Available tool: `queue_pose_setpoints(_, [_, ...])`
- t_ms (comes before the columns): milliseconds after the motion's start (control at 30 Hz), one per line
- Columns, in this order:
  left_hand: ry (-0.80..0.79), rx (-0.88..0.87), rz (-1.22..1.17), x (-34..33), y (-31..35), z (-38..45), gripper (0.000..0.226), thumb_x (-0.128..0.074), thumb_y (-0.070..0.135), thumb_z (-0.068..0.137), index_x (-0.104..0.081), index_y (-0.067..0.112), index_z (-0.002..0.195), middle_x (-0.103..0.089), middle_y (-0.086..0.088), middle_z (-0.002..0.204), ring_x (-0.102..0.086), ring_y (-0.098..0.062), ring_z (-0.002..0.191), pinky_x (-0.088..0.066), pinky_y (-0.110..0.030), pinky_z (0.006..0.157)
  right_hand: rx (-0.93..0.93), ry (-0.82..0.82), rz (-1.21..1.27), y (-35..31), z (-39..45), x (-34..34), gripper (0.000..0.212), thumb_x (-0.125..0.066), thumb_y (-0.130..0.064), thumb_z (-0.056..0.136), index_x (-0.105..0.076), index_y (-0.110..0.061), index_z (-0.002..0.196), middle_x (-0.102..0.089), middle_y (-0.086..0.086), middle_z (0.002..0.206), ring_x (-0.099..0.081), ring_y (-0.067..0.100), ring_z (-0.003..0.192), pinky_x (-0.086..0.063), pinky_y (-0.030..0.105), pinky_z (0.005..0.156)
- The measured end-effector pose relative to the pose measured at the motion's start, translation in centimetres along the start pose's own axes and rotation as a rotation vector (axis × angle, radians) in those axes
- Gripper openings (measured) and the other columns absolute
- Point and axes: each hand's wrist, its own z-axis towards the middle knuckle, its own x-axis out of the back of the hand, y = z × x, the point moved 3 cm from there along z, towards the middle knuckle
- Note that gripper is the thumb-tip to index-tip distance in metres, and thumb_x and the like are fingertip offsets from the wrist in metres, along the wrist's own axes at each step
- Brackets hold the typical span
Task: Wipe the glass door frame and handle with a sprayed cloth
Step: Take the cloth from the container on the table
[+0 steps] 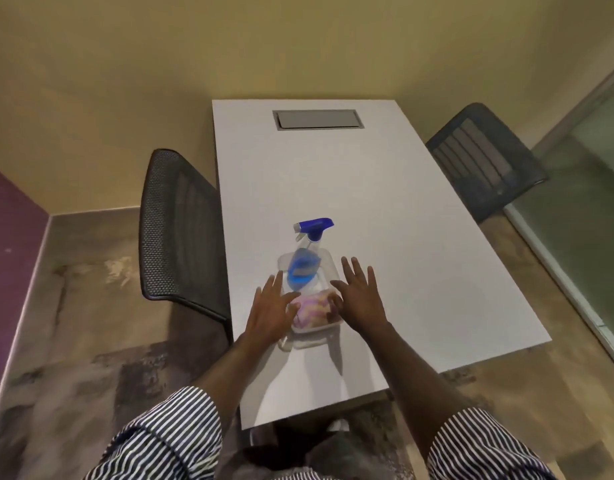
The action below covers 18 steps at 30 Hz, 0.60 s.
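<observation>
A long white rectangular table [385, 202] runs up the middle, a grey metal cable hatch [318, 119] set flush near its far end. Black mesh-backed office chairs flank it, one left [175, 230], one right [485, 161]. Plain yellow-beige wall [229, 46] behind, a purple wall panel [11, 244] far left, mottled grey-brown carpet [80, 323] underfoot, frosted glass partition [582, 188] at right.

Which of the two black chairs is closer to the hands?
The chair on the left, tucked against the table's left edge beside the left hand. The other chair sits farther back on the right side.
</observation>
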Motion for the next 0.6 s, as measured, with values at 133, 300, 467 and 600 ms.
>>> queue_pose_setpoints(133, [0.000,0.246,-0.325,-1.4,1.6,1.0,0.081,-0.047,0.068,0.095,-0.012,0.034,0.159,-0.016,0.004,0.170,-0.020,-0.023,0.156,-0.018,-0.049,0.127,-0.065,-0.067,0.016,0.2,2.0,-1.7,0.042,-0.042,-0.043,0.107,-0.053,-0.025,0.143,-0.001,0.014,0.171,0.005,0.033,0.159,0.004,0.055,0.125])
queue_pose_setpoints(300, [-0.001,0.245,-0.039,-1.9,2.3,2.2,0.073,-0.043,0.051,0.105,-0.006,0.026,0.162,0.005,0.001,0.172,-0.001,-0.023,0.159,-0.004,-0.048,0.126,0.010,-0.149,0.054,1.1,4.2,-3.6,0.040,-0.041,-0.041,0.106,-0.059,-0.022,0.136,-0.009,0.013,0.171,-0.002,0.029,0.159,0.001,0.053,0.126])
queue_pose_setpoints(467, [0.039,0.199,0.176,-2.1,2.1,2.8,0.105,0.012,0.089,0.075,-0.014,0.034,0.161,0.014,0.002,0.171,0.012,-0.022,0.158,0.005,-0.051,0.125,0.058,-0.164,0.036,1.4,4.8,-5.2,0.058,-0.048,-0.054,0.101,-0.044,-0.023,0.150,-0.006,0.012,0.172,0.002,0.029,0.159,0.025,0.053,0.118])
queue_pose_setpoints(600, [0.005,0.174,0.394,-2.9,1.3,3.4,0.122,0.029,0.089,0.066,-0.031,0.035,0.158,0.010,-0.002,0.171,0.011,-0.027,0.158,0.006,-0.057,0.123,0.043,-0.184,-0.037,2.1,5.0,-5.6,0.057,-0.036,-0.055,0.104,-0.047,-0.020,0.148,0.001,0.015,0.171,0.011,0.032,0.158,0.045,0.051,0.097])
